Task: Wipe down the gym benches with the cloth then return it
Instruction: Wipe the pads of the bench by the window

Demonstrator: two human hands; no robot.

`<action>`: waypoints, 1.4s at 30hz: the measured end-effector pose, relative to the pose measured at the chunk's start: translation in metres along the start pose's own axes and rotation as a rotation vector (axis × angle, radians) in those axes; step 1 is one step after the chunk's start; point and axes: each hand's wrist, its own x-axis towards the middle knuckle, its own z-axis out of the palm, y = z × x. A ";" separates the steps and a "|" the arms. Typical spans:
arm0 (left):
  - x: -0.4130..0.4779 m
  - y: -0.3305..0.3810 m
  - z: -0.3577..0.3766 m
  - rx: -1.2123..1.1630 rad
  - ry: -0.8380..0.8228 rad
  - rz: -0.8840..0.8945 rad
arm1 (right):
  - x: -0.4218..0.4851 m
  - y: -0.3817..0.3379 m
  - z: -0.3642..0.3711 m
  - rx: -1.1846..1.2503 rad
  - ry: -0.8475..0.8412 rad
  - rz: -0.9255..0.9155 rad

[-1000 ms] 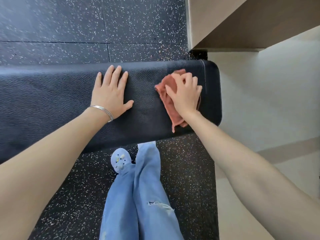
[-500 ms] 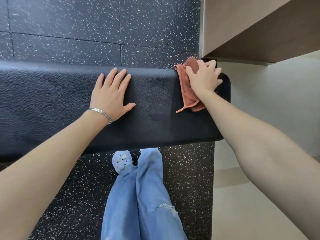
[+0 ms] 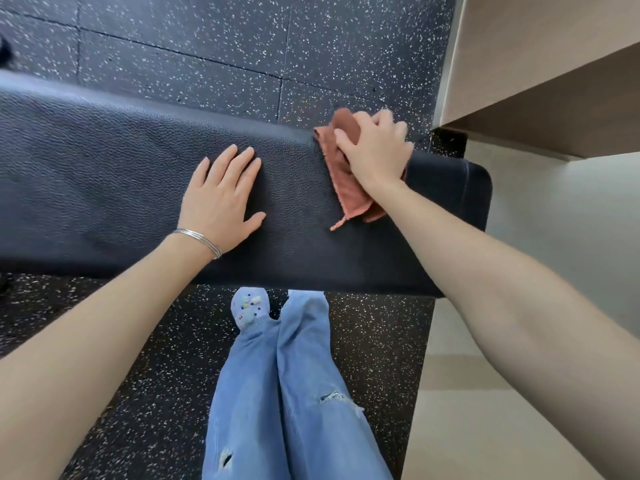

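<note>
Bench (image 3: 104, 174): long black padded tabletop, pebbled vinyl, looks firm under a slightly cushioned skin, smooth enough for the cloth to slide. It spans the view, with its right end at the floor mat's edge.

Left hand (image 3: 221, 199): flat on the tabletop mid-width, fingers (image 3: 239, 164) spread and open, gripping nothing, just bracing. Bracelet (image 3: 201, 239) on the wrist.

Right hand (image 3: 375, 150): at the far edge near the right end, fingers curled down over the cloth (image 3: 349, 192), pressing and holding it bunched.

Cloth: rust-red, soft, light and limp. It lies crumpled on the tabletop under the right hand, its top bulging past the far edge and a loose tail trailing toward the near edge. It likely folds and drags easily, so best taken bunched in the palm from the middle, since a corner grip would let it flap. Not fragile.

Containers: none in view, and the place to return the cloth is not visible.
</note>
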 end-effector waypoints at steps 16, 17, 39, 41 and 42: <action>-0.001 0.008 0.003 -0.025 -0.010 -0.013 | -0.111 -0.007 0.028 0.029 0.141 -0.101; -0.002 0.009 0.002 -0.024 -0.016 -0.011 | -0.124 -0.001 0.031 0.003 0.122 -0.218; -0.025 0.047 0.020 -0.009 -0.010 0.024 | -0.195 0.034 0.049 0.071 0.204 -0.185; -0.025 0.049 0.020 -0.012 -0.010 0.019 | -0.194 0.067 0.046 0.041 0.167 -0.347; -0.025 0.048 0.021 -0.010 -0.012 0.020 | -0.194 0.084 0.046 0.031 0.146 -0.341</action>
